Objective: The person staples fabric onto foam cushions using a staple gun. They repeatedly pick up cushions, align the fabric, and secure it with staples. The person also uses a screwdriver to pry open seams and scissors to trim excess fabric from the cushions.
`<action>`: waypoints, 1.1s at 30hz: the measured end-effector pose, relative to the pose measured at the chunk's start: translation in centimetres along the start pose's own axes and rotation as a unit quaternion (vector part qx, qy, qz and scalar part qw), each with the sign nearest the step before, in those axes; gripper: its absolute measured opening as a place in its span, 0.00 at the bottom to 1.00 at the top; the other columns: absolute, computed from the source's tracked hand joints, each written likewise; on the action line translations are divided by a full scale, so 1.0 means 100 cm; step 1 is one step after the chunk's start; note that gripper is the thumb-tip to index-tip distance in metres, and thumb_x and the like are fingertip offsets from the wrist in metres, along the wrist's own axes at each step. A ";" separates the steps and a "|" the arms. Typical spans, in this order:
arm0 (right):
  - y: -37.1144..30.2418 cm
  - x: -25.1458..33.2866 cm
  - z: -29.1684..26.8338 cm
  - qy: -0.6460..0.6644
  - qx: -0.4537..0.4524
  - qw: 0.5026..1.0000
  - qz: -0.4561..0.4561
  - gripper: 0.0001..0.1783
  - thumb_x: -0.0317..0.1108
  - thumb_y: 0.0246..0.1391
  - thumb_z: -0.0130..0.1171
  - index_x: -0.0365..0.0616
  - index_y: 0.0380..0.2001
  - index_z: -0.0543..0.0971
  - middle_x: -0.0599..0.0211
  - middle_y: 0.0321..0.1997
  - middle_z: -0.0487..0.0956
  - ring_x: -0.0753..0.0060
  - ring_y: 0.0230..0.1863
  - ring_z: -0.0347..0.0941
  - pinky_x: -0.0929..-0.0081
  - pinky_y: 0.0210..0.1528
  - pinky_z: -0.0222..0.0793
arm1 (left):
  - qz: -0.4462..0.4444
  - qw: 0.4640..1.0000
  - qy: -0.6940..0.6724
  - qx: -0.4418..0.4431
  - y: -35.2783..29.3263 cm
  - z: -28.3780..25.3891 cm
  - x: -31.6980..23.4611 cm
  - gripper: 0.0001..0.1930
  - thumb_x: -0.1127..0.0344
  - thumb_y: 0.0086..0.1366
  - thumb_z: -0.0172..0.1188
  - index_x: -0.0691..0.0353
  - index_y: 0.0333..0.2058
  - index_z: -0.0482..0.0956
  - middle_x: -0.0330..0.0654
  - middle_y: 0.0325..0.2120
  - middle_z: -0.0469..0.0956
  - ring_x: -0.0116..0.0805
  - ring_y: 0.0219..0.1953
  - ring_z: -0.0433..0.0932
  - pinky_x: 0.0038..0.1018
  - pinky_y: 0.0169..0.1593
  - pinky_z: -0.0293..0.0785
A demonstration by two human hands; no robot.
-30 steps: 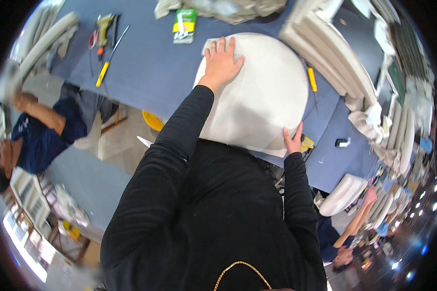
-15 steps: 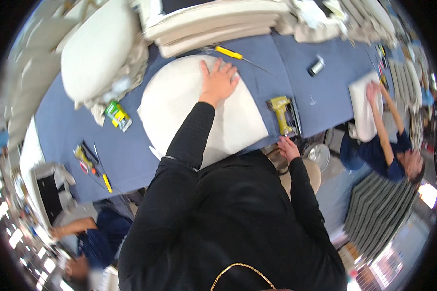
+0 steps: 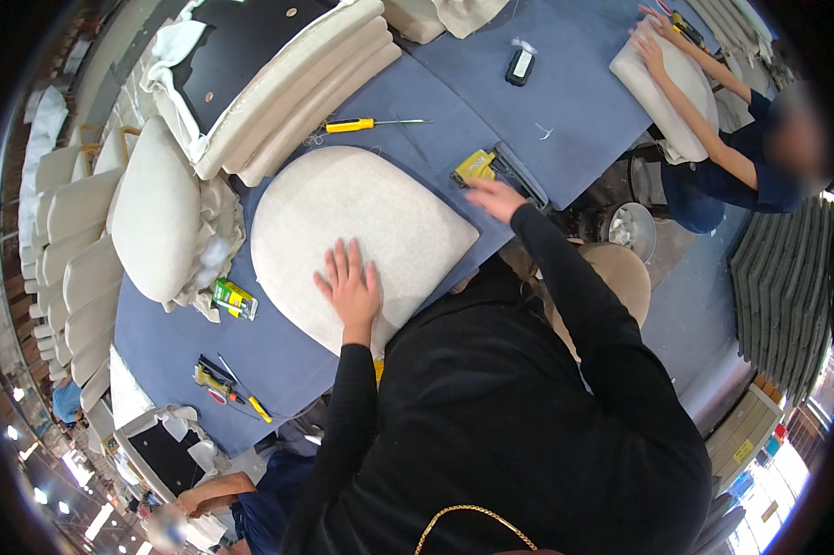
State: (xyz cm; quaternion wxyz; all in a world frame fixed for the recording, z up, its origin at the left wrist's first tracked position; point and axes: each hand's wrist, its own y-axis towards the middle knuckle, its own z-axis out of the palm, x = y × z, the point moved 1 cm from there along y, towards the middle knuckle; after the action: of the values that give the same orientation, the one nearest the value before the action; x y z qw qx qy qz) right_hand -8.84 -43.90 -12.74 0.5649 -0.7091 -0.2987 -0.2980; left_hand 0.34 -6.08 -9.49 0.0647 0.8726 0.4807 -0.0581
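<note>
Right hand (image 3: 493,196) shifted, seemingly touching stapler (image 3: 487,169); left hand (image 3: 350,285) flat on cushion (image 3: 361,231)

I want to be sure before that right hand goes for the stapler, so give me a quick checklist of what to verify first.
1. Left hand flat on the cream seat cushion: ok.
2. Cushion fully supported by the blue table: not ok, its near edge seems to overhang.
3. Right hand near the yellow staple gun: ok, beside it, though blurred.
4. Grip on the staple gun: cannot tell.
5. Yellow screwdriver away from both hands: ok.
6. Co-worker's hands apart, on their own cushion: ok.
</note>
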 end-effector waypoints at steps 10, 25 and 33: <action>0.112 0.086 0.083 0.127 0.050 0.984 -0.113 0.45 0.65 0.79 0.39 0.38 0.81 0.58 0.57 0.85 0.59 0.61 0.85 0.52 0.66 0.84 0.46 | -0.064 0.997 -0.010 -0.037 -0.039 0.004 0.018 0.31 0.52 0.75 0.55 0.46 0.75 0.70 0.41 0.77 0.66 0.47 0.80 0.59 0.60 0.80 0.37; 0.031 -0.001 0.070 0.270 0.074 0.960 -0.011 0.42 0.61 0.82 0.32 0.37 0.80 0.58 0.59 0.83 0.63 0.64 0.83 0.56 0.65 0.83 0.50 | -0.147 0.977 -0.114 -0.108 -0.061 0.002 0.065 0.28 0.53 0.73 0.62 0.48 0.70 0.76 0.43 0.74 0.69 0.47 0.78 0.62 0.53 0.80 0.46; 0.043 0.036 0.077 -0.043 0.051 0.998 -0.011 0.45 0.71 0.73 0.46 0.49 0.78 0.65 0.59 0.74 0.73 0.61 0.65 0.77 0.59 0.68 0.72 | -0.424 0.852 -0.237 -0.193 -0.167 0.019 0.125 0.29 0.55 0.74 0.63 0.59 0.70 0.73 0.55 0.74 0.67 0.52 0.76 0.64 0.42 0.77 0.58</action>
State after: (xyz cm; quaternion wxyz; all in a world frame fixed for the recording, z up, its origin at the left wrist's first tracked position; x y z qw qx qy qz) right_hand -2.57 -36.83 -14.15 0.5838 -0.6883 -0.3449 -0.2578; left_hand -7.25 12.84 -14.31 0.3133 0.5136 0.7756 -0.1910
